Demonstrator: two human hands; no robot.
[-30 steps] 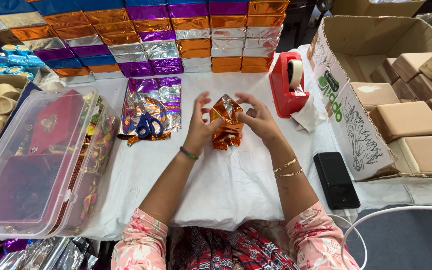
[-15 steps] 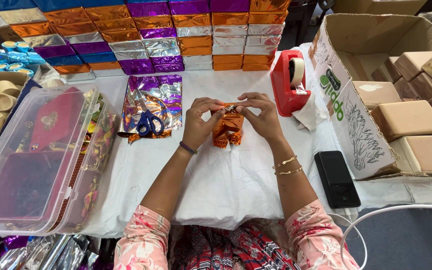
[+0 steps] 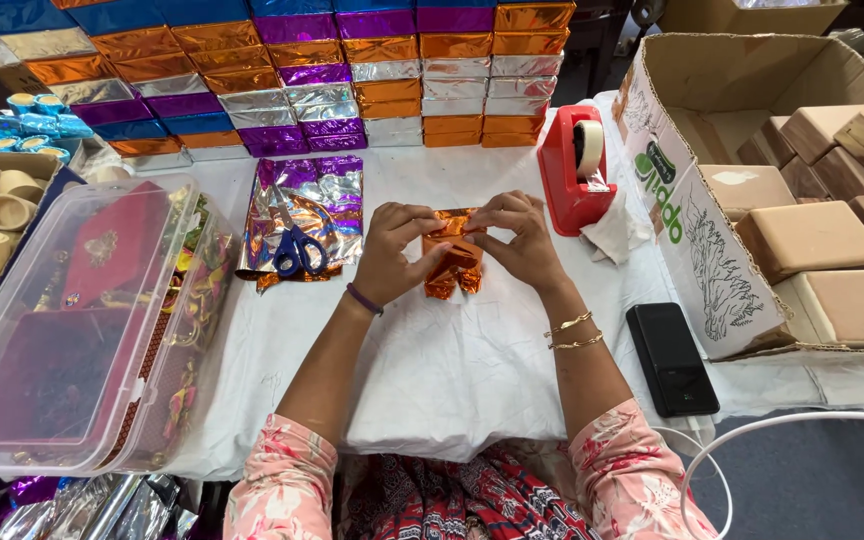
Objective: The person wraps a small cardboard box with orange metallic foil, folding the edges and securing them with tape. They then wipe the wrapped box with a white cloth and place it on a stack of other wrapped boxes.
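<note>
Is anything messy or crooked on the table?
A little. The foil sheets under the blue scissors lie crumpled and uneven, and the cardboard box has a side flap sagging outward. The wrapped boxes behind are stacked neatly.

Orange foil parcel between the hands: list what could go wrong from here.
1. Both hands, left hand and right hand, pinch the orange foil parcel at its top; the thin foil could tear or crease if pulled too tight.
2. No tape is on the fold, and the red tape dispenser stands beyond the right hand, so letting go to reach for it may let the fold spring open.
3. The scissors lie on loose foil sheets near the left hand; a sweep of the arm could knock them.
</note>
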